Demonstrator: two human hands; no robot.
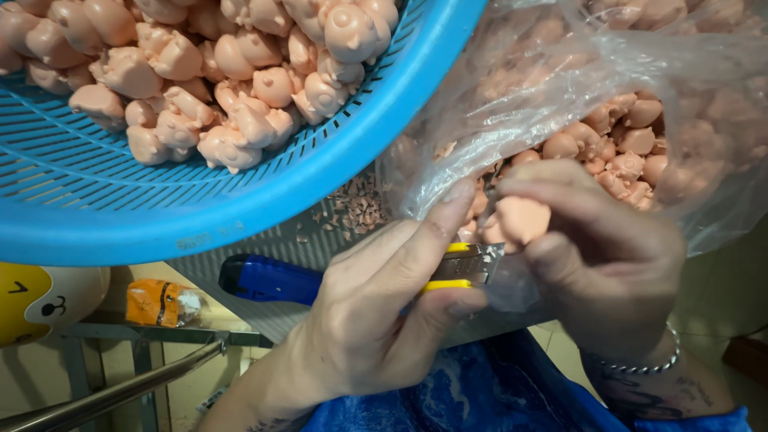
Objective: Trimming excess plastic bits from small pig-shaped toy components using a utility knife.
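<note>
Trimming in progress here: the left hand [376,320] has its fingers wrapped tight around a blue and yellow utility knife [352,280], thumb pushed up near the blade end. The right hand [600,272] has its fingers pinched on one small pink pig figure [524,218] at centre frame, blade tip just touching it.

Progress-wise I'd guess somewhere in the middle. The blue basket [240,208] at upper left holds a decent heap of pigs [240,64], probably the done ones, and there's a scatter of pink shavings [356,210] below its rim. But the clear plastic bag [560,96] at upper right is still stuffed with more, right behind the fingers, so plenty looks left.
</note>
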